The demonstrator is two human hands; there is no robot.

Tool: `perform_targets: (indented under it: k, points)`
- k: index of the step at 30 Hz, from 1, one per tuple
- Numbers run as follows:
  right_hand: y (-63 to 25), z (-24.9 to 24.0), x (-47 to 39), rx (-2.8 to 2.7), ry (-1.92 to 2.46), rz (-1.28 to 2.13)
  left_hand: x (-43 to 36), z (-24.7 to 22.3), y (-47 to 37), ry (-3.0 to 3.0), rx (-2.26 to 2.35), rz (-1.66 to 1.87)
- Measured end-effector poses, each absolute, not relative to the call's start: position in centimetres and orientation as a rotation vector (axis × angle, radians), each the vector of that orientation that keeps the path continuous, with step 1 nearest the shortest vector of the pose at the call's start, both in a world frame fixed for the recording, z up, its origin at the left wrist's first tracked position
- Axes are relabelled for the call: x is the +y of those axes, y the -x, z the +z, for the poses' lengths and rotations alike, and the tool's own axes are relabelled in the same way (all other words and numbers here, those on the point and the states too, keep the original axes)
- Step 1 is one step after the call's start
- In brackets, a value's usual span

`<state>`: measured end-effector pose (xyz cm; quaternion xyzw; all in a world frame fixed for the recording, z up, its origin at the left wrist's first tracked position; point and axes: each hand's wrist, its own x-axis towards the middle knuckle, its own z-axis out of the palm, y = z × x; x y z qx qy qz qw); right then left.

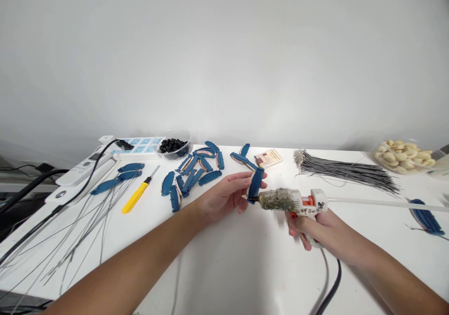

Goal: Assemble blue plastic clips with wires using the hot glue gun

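Note:
Held up between the fingers of my left hand (228, 194) is a blue curved piece (256, 184), standing nearly upright above the table. My right hand (308, 228) is wrapped round the handle of a white hot glue gun (296, 200), its finger by the orange trigger. The gun's nozzle points left and meets the lower end of the blue piece; whether glue is coming out I cannot tell. A long translucent glue stick (379, 204) sticks out of the gun's back. Just behind my left hand lie several similar blue pieces (191, 175), some showing printed fronts.
At the left are a power strip (140, 155), wired blue pieces (117, 179) and a yellow screwdriver (136, 196). Behind stand a bowl of black bits (173, 145) and a small box (268, 159). To the right lie a wire bundle (347, 170) and a bowl of pale pieces (401, 156).

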<state>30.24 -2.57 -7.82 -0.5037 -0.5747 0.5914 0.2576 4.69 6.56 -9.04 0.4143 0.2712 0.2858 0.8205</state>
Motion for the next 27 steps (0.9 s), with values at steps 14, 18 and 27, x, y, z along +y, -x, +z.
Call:
perform_targets:
  k: [14,18,27]
  points:
    - [-30.23,-7.83,-2.63,-1.565,1.398,1.597,6.65,-9.24,-4.57,-0.891,0.582,0.6]
    - [-30.36,-8.17,-2.71,-1.56,1.364,1.601,6.68,-9.22,-4.52,-0.897,0.582,0.597]
    - [-30.46,-8.38,-2.77,-1.598,1.374,1.57,6.67,-9.21,-4.35,-0.917,0.624,0.597]
